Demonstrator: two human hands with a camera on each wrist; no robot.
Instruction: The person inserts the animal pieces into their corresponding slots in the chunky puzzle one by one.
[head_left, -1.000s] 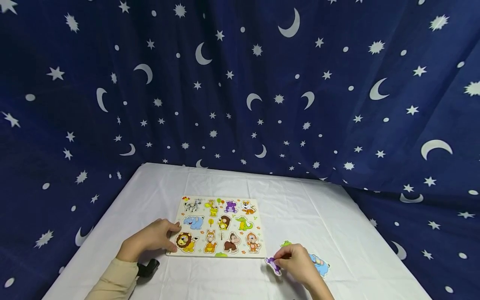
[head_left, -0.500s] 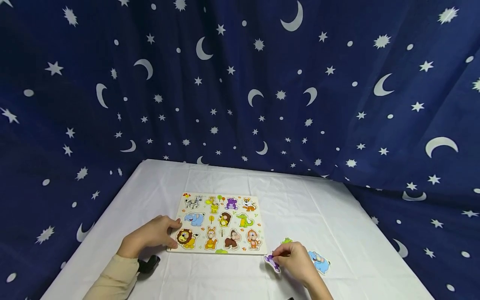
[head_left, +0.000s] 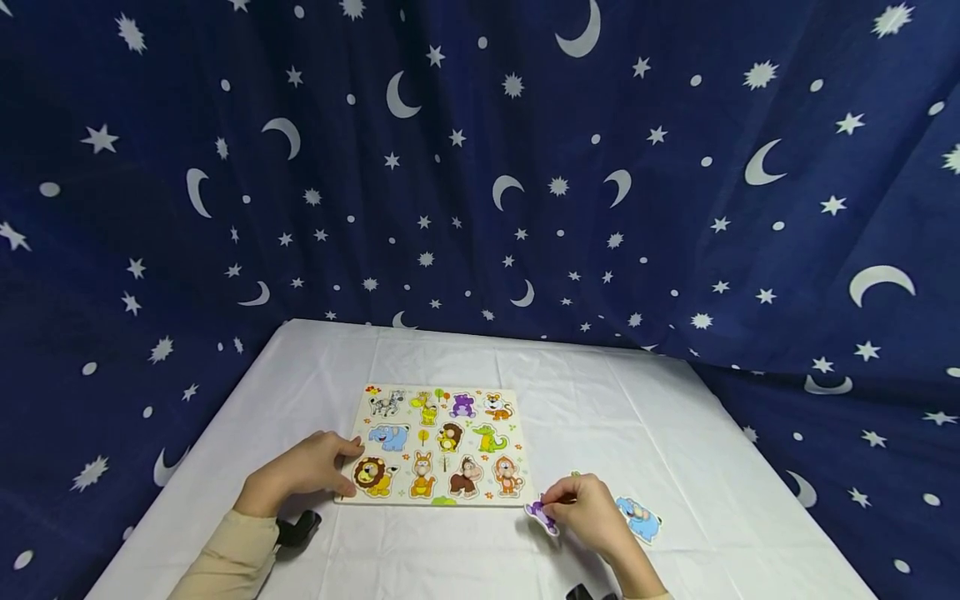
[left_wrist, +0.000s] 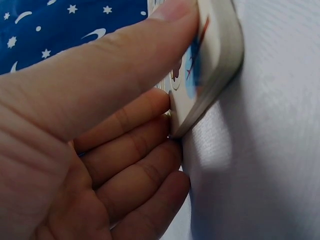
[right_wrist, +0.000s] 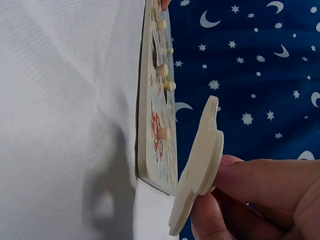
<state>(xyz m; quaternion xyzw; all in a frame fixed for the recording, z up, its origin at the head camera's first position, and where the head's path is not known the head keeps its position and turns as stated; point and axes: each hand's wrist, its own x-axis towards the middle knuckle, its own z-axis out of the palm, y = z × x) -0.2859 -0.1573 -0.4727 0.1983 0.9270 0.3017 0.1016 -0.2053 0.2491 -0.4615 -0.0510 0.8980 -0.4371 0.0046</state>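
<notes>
From where I stood, the change was small but plain. Half a second earlier the purple animal piece sat a touch lower beside the near right corner of the puzzle board; now the right hand had carried it slightly up and closer to that corner. The thumb and finger were pinched together on the piece, which tilted and showed its bare wooden back in the right wrist view. I could not tell whether its tip touched the board, but it certainly wasn't lying in the board. For the work in hand, I judged this a little ground gained, with the placing not yet done. A purple animal picture showed in the far row, so there seemed a good way left to go.

That same shift covered more of the green piece, leaving a mere sliver in sight past the knuckles. The blue elephant piece lay untouched on the white cloth, off to the right.

The left hand had hardly moved. Its thumb and fingers were spread apart, resting against the board's near left corner, which I took for steadying. The board held its place, so the right hand looked free to work alone.
</notes>
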